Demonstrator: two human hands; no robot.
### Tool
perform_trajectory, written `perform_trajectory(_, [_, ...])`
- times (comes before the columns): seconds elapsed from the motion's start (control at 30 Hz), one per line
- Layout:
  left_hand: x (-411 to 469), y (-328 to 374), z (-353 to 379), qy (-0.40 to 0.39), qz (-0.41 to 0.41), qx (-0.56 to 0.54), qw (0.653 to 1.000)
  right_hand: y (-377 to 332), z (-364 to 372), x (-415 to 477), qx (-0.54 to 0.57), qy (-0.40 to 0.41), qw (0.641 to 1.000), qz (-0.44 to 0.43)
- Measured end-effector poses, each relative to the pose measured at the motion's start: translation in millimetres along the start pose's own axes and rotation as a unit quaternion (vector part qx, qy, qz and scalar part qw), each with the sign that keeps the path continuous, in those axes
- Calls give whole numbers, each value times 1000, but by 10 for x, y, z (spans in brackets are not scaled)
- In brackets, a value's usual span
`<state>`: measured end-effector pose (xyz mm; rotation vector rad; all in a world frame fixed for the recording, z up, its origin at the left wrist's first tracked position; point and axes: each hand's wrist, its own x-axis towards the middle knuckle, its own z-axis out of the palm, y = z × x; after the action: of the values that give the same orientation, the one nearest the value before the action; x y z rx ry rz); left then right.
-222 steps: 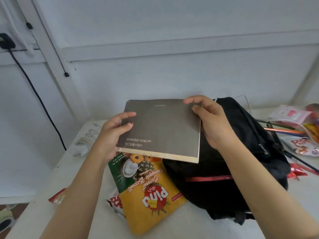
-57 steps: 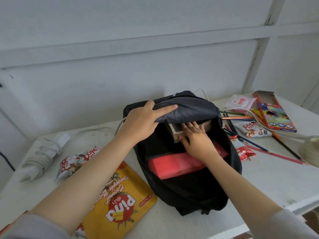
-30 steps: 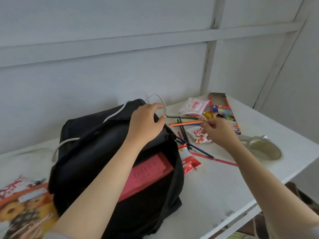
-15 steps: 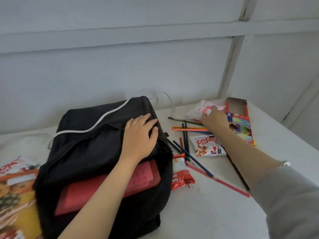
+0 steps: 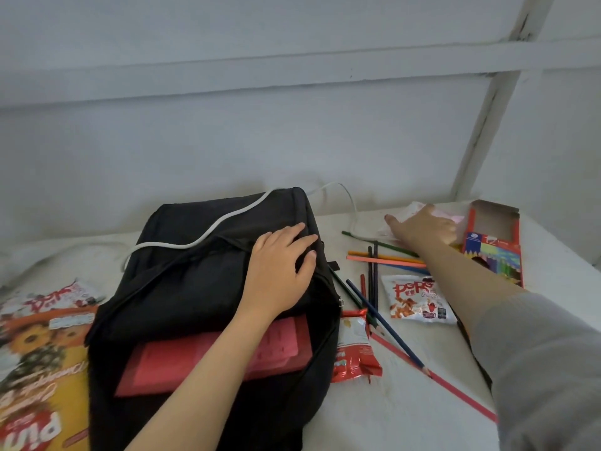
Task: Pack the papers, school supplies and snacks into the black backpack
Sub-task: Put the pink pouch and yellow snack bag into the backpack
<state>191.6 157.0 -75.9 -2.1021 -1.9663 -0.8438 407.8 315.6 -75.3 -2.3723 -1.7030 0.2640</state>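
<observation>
Right hand (image 5: 422, 227) moved onto pink packet (image 5: 457, 218), packet mostly hidden, grip unclear

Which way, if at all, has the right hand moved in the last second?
Yes: the right hand reached farther back along the pencil box, from above the Popo snack packet to the pink packet beside its open end.

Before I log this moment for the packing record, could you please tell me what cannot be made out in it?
- Head view: the right hand covers the pink packet; whether it grips it is hidden.
- Head view: in the black backpack, the left hand and the flap hide everything behind the flat red item.
- Head view: the yellow biscuit bag is cut off by the left edge and blurred.
</observation>
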Motion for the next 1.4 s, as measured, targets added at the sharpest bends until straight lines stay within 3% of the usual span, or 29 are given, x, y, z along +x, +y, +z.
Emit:
perform_trajectory(0.37, [-3, -38, 30, 13, 9, 2, 1000, 84, -67, 219, -44, -136, 975, -172])
perform_trajectory(0.53, [-90, -39, -3, 18, 19, -27, 999, 114, -33, 207, -81, -73, 981, -158])
perform_trajectory(0.67, [-251, -29, -136, -2, 39, -82, 996, 141, 6, 217, -69, -83, 982, -157])
perform_trajectory(0.83, [-442, 0, -426, 2, 143, -7, 990, 176, 4, 169, 23, 22, 986, -161])
perform_trajectory(0.93, [-586, -86, -585, -20, 176, 34, 984, 184, 9, 76, 134, 19, 980, -143])
perform_trajectory(1.17, [-893, -619, -767, 3, 153, 105, 983, 48, -203, -369, 409, -2, 906, -112])
perform_trajectory(1.4, [-994, -1061, -1067, -110, 106, 86, 985, -75, -452, -1138, 619, -170, 760, -98])
